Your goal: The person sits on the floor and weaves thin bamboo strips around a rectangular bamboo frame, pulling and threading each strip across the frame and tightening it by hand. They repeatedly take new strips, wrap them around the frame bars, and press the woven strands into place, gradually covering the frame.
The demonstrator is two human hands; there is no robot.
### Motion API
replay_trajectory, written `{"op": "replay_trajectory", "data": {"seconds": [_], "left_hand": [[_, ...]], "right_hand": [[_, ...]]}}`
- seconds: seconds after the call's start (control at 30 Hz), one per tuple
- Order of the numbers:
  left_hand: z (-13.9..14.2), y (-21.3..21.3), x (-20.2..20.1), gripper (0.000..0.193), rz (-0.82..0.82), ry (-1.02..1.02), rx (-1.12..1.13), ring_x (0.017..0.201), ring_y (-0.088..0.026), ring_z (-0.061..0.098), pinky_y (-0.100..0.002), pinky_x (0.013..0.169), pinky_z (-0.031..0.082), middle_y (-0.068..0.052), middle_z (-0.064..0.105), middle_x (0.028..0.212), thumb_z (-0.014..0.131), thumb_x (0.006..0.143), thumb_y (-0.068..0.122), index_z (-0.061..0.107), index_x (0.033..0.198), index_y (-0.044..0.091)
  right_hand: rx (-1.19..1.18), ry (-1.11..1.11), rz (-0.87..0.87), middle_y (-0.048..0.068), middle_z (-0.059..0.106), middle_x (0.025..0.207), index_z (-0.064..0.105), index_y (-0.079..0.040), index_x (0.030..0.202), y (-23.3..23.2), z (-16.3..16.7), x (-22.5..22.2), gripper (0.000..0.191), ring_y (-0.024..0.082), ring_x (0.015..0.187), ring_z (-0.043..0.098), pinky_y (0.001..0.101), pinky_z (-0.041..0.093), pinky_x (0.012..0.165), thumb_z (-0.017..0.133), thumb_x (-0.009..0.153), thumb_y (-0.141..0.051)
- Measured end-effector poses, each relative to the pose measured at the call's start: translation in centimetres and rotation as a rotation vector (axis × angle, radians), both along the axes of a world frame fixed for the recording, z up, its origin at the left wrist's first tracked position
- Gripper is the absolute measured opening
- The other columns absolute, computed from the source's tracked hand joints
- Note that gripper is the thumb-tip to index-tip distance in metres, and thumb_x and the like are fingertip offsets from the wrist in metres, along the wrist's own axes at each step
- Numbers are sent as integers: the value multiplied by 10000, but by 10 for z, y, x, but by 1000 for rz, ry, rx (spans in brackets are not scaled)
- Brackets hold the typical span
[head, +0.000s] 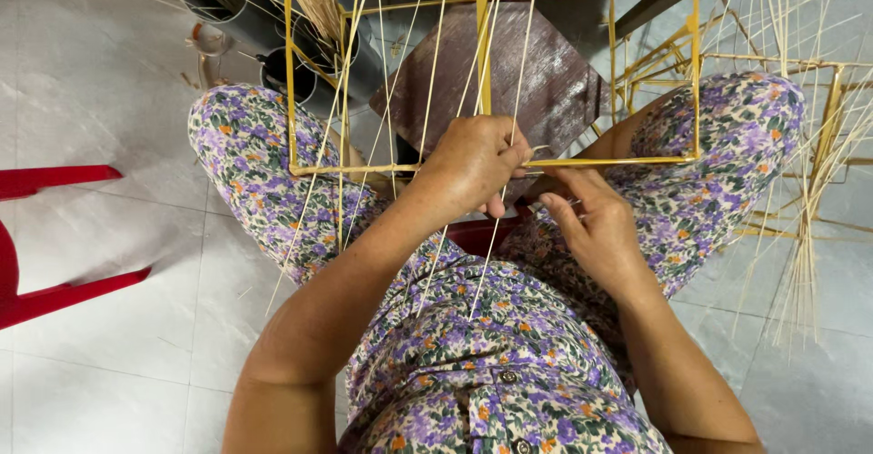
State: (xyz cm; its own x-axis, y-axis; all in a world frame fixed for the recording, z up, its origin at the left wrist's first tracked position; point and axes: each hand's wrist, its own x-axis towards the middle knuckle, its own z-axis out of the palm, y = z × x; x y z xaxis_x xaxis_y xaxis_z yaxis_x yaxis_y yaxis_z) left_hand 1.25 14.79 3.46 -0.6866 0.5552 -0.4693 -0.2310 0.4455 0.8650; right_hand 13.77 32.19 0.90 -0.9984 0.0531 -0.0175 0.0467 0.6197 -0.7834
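1. Two hands are on the job at the near rail of a yellow bamboo frame (491,162), which is propped over the person's lap in the floral trousers.
2. Left hand (473,165) is curled down over that rail, fingers closed around one of the thin pale strips (435,63) where it crosses the bar.
3. Right hand (596,222) sits just below the rail, fingers half bent and pinching at something fine near the left thumb; what exactly, I cannot tell.
4. Progress, by my reading: only a handful of strips run across the frame, well apart, with wide gaps showing the dark wooden stool (536,72) behind. Early days.
5. Plenty left: loose strip ends dangle over the lap, and a bundle of spare strips (805,263) waits at the right.
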Motion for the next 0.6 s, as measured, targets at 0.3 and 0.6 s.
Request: {"op": "replay_trajectory", "data": {"seconds": [0.3, 0.6], "left_hand": [[8, -2, -11, 249, -97, -48, -69, 451, -184, 718, -291, 350, 547, -115, 787, 829, 510, 999, 176, 686, 1012, 0], [-6, -11, -11, 145, -84, -154, 123, 570, -210, 769, -276, 405, 610, -162, 697, 1235, 442, 1008, 81, 454, 1122, -9]], "right_hand": [[-47, 141, -66, 145, 669, 1159, 726, -32, 1125, -7, -32, -19, 180, 247, 953, 708, 322, 589, 754, 741, 950, -70], [427, 313, 182, 87, 658, 926, 681, -50, 997, 13, 33, -3, 161, 286, 862, 656, 393, 525, 723, 774, 865, -50]]}}
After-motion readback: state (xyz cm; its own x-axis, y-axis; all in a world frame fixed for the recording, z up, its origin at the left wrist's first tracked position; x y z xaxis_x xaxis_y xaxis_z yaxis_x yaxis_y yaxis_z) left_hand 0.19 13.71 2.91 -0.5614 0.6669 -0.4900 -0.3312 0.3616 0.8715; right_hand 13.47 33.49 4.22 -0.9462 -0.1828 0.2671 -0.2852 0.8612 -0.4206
